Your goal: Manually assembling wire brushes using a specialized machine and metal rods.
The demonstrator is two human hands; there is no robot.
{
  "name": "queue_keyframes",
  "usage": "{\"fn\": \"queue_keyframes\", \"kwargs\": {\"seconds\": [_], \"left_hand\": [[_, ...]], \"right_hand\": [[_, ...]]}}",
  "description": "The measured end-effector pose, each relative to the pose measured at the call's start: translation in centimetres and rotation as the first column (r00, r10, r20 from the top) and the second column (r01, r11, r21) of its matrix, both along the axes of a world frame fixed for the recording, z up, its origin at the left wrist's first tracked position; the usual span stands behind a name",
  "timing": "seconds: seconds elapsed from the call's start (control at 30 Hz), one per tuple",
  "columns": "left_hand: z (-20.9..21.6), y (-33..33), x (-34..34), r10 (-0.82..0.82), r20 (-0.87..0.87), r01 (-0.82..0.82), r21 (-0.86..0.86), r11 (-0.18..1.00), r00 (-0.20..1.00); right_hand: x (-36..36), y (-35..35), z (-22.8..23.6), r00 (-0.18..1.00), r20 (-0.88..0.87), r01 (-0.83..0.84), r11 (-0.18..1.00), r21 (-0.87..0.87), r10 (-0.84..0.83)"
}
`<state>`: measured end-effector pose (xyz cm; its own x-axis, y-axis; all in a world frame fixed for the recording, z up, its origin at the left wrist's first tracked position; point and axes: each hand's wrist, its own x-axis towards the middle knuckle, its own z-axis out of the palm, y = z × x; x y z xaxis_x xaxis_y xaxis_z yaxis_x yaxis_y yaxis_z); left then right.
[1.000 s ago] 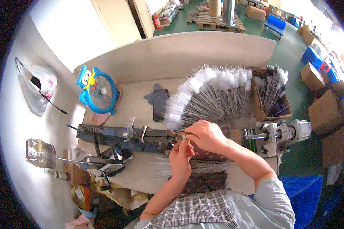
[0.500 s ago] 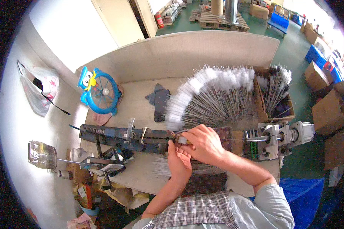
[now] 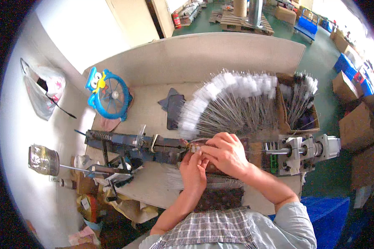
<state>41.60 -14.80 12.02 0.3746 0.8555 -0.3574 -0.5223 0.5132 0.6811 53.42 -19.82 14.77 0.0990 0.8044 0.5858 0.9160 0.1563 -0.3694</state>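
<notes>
Both my hands meet at the middle of a long dark metal fixture [image 3: 164, 148]. My right hand [image 3: 227, 154] comes in from the right, its fingers bent and pinched at a small white piece [image 3: 196, 148]. Just below it, my left hand [image 3: 192, 171] has thumb and fingers drawn together, with the fingertips touching or nearly touching the right ones. What the left fingers hold is hidden. Behind the hands lies a wide fan of wire-stemmed brushes [image 3: 237, 101] with white bristle heads. More thin wires [image 3: 174, 178] lie in front of the fixture.
To the right stands a grey motor unit [image 3: 330, 147] with a metal shaft [image 3: 278, 151]. A cardboard box [image 3: 283, 112] holds more brushes. At the back are a dark phone [image 3: 175, 111] and a blue toy-shaped fan [image 3: 112, 96]. A lamp-like jar [image 3: 43, 160] juts out left.
My left fingertips have shifted right, toward the right hand's fingers. The right hand has moved slightly right and stays pinched. The whole view has shifted a little.
</notes>
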Motion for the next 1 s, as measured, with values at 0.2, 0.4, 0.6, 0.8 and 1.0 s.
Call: {"fn": "queue_keyframes", "kwargs": {"seconds": [0.2, 0.4, 0.6, 0.8, 1.0], "left_hand": [[-1.2, 0.2, -0.6, -0.008, 0.073, 0.008, 0.004, 1.0, 0.997], [-0.7, 0.1, -0.5, 0.003, 0.146, 0.009, -0.087, 0.996, 0.989], [-0.5, 0.1, -0.8, -0.011, 0.216, 0.037, -0.116, 0.993, 0.976], [-1.3, 0.3, -1.3, -0.025, 0.241, 0.056, -0.118, 0.991, 0.97], [-0.6, 0.1, -1.1, 0.023, 0.225, 0.02, -0.19, 0.982, 0.974]], "right_hand": [[-0.7, 1.4, 0.7, 0.998, -0.015, -0.062, 0.998, -0.028, 0.061], [-0.3, 1.6, 0.2, 0.996, -0.027, -0.089, 0.994, -0.068, 0.088], [-1.2, 1.7, 0.6, 0.993, -0.092, -0.071, 0.997, -0.021, 0.069], [-2.6, 2.5, -0.2, 0.997, -0.035, 0.066, 0.998, 0.011, -0.065], [-2.3, 1.5, 0.5, 0.996, -0.018, 0.093, 0.993, 0.069, -0.092]]}}
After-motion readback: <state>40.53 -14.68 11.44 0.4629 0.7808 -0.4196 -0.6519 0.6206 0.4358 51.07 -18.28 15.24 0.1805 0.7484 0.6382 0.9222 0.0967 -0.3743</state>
